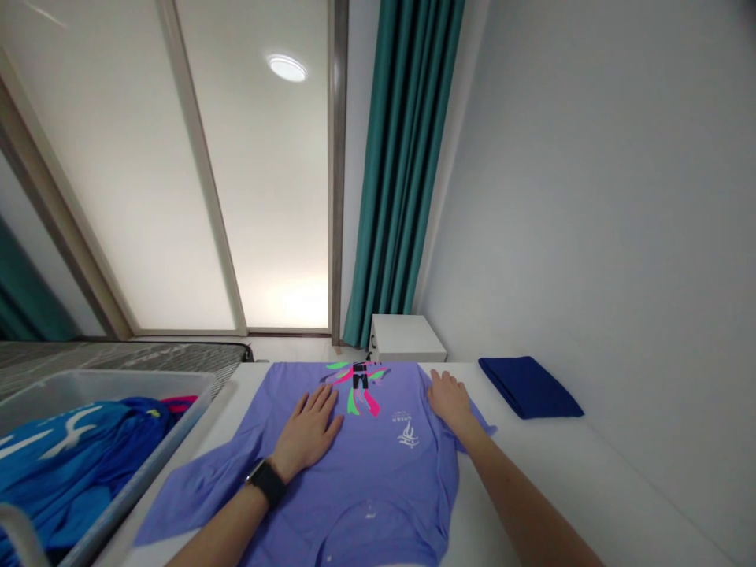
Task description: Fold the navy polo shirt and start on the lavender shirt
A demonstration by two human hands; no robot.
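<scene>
A purple shirt (366,465) lies spread on the white table, its neckline toward me at the bottom of the view. It bears a white print on the chest and a pink, green and black design near the far edge. My left hand (307,433) rests flat on the shirt's left half, fingers spread, with a black watch on the wrist. At the right side of the shirt, my right hand (450,400) lies on the fabric with slightly bent fingers apart. One sleeve stretches out to the left; part of the other shows beyond my right wrist.
To the right on the white table (496,496) lies a folded dark blue cloth (528,386). A clear plastic bin (206,386) of blue and pink clothes stands at left. Behind are a small white cabinet (407,335), a green curtain (407,157) and frosted sliding doors (265,197).
</scene>
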